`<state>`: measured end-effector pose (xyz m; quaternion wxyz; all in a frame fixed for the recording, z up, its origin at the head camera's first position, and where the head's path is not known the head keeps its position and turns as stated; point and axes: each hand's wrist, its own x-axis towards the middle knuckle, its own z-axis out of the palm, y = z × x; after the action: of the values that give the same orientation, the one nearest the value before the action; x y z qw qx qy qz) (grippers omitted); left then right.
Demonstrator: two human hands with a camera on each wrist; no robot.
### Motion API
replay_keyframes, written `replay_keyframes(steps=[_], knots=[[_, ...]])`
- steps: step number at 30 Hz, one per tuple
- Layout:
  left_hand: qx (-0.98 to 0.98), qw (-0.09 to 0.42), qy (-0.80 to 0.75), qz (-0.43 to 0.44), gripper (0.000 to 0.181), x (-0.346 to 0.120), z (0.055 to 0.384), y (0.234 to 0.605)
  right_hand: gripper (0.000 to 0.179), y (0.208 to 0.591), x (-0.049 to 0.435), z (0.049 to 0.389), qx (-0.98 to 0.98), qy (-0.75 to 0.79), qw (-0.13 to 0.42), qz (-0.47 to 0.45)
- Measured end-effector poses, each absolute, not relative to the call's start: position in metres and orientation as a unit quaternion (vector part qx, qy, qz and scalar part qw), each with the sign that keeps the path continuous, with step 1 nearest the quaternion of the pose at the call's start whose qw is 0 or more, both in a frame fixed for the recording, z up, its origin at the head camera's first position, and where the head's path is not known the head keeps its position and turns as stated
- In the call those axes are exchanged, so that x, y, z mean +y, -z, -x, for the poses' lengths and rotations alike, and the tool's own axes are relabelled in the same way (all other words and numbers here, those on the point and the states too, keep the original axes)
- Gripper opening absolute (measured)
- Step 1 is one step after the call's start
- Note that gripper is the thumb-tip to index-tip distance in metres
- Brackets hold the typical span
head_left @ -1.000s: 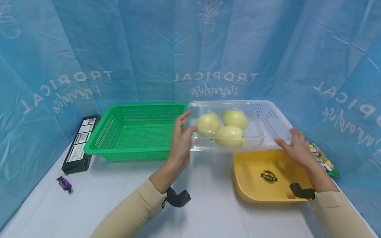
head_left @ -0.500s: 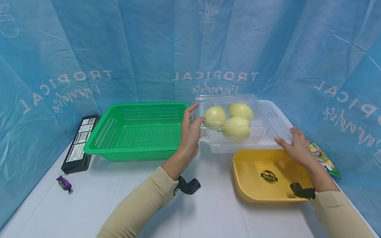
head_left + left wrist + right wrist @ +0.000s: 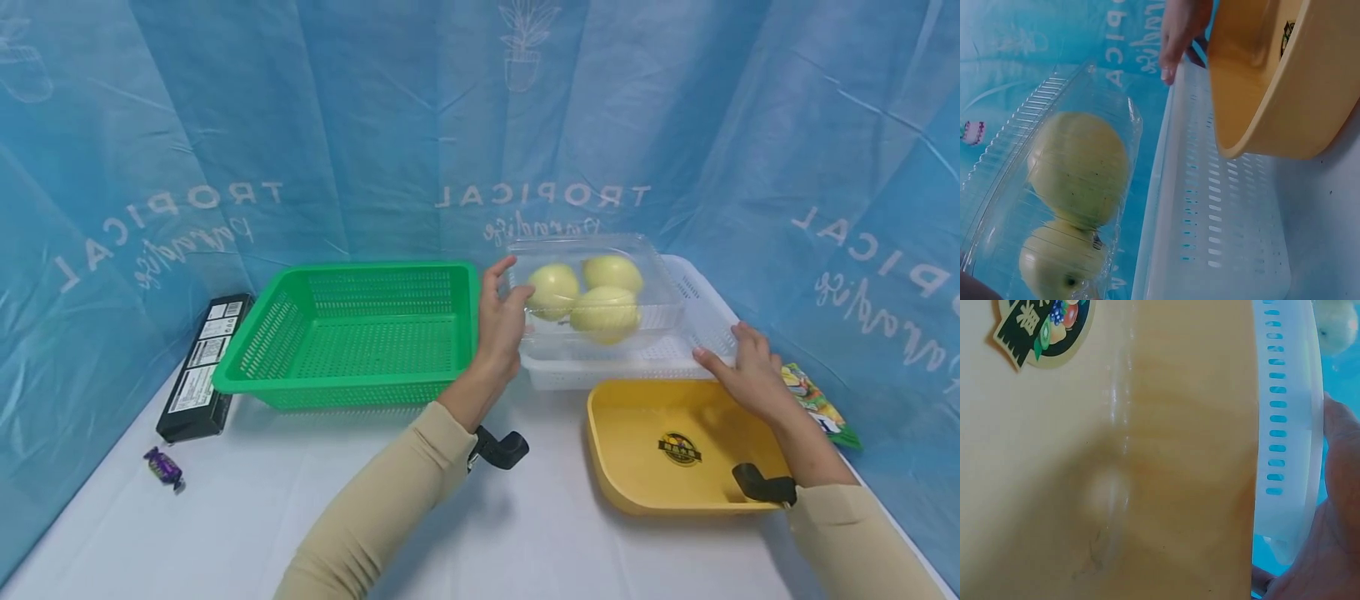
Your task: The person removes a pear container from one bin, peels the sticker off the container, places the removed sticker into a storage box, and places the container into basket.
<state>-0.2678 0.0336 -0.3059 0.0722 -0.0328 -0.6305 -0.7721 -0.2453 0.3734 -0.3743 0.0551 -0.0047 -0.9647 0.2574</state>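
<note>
My left hand [image 3: 502,329] pinches the left side of a clear plastic clamshell box [image 3: 663,287], thumb in front and fingers behind. Inside lie three pale yellow-green, apple-like fruits [image 3: 553,292]. The left wrist view shows two of these fruits [image 3: 1079,169] through the plastic, and the box is apart from the white perforated basket [image 3: 1179,187] beneath it. My right hand [image 3: 753,375] grips that basket's right front corner. In the right wrist view its thumb lies along the rim of the white basket [image 3: 1310,425]; the other fingers are mostly hidden.
A yellow basin [image 3: 637,450] stands in front of the white basket. A green basket [image 3: 352,389] is to the left, touching or close to the white one. Farther left lie a black box [image 3: 197,367] and a purple wrapped candy [image 3: 163,468]. A colourful packet [image 3: 817,404] sits behind my right wrist.
My left hand has carried the box of fruits rightward and slightly away from me, over the white basket. My right hand has stayed at the basket's corner.
</note>
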Motion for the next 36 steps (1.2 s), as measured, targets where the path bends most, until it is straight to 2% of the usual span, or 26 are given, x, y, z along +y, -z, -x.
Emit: replay_keyframes(steps=[18, 36], knots=[[-0.662, 0.064, 0.747, 0.011, 0.047, 0.056, 0.294, 0.318, 0.095, 0.374, 0.372, 0.246, -0.966, -0.253, 0.057, 0.007], [-0.700, 0.071, 0.711, -0.011, 0.047, 0.074, 0.304, 0.326, 0.097, 0.375, 0.370, 0.246, -0.966, -0.252, 0.056, 0.021]])
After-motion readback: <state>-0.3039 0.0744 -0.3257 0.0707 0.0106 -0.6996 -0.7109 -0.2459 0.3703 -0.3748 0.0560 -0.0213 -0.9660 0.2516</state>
